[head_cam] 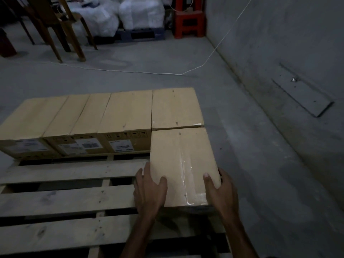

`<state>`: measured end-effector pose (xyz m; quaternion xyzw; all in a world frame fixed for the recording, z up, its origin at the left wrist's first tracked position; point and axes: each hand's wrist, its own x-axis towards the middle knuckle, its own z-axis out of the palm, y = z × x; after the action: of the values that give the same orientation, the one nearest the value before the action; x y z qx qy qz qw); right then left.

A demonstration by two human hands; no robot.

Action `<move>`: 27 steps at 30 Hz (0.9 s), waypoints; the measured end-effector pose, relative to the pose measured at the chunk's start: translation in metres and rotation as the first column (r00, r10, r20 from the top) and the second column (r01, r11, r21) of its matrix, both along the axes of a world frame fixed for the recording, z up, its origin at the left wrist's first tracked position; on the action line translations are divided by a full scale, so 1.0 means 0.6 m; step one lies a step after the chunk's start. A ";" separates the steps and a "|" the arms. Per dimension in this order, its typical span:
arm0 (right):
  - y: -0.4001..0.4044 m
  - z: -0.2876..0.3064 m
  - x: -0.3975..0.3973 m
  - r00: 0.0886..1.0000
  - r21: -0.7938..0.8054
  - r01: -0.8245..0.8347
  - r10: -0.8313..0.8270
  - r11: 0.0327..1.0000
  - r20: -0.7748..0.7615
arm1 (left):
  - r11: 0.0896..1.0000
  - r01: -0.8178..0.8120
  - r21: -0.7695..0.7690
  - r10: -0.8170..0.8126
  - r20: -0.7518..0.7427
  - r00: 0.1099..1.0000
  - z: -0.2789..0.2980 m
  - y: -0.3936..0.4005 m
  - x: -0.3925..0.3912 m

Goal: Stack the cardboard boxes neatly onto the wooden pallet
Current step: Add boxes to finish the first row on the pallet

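A wooden pallet (61,200) lies on the concrete floor in front of me. Several cardboard boxes (104,116) stand side by side along its far edge, labels facing me. A nearer taped cardboard box (180,161) sits on the pallet's right side, touching the box behind it (176,107). My left hand (149,190) grips this box's near left corner, thumb on top. On the near right corner my right hand (220,190) holds it, thumb on top and fingers down the side.
A white cable (130,71) runs across the floor beyond the pallet. Wooden chairs (61,25) stand at the back left, white sacks (130,13) and a red stool (189,21) at the back. A grey wall (279,43) with a leaning board (301,94) is close on the right.
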<state>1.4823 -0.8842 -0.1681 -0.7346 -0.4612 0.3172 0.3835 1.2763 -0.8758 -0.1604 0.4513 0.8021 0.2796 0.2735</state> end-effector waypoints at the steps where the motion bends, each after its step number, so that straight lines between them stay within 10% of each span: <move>1: -0.005 -0.003 -0.004 0.997 0.003 0.022 -0.023 1.000 0.071 | 0.999 0.032 0.016 -0.031 -0.087 0.996 0.004 0.009 0.002; 8: -0.067 -0.011 -0.083 0.848 0.134 -0.126 0.037 0.983 0.529 | 0.863 0.505 -0.019 -0.429 -0.557 0.711 0.050 0.208 -0.009; 13: -0.070 -0.028 -0.106 0.772 0.038 -0.264 0.188 0.964 0.608 | 0.730 0.642 -0.234 -0.648 -0.535 0.542 0.083 0.380 -0.007; 27: -0.055 -0.031 -0.104 0.718 -0.002 -0.304 0.231 0.953 0.656 | 0.713 0.657 -0.245 -0.646 -0.593 0.480 0.024 0.483 -0.002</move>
<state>1.4199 -0.9170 -0.1867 -0.7026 -0.6827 0.0702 0.1880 1.2754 -0.5859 -0.1460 0.7895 0.6103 -0.0106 0.0638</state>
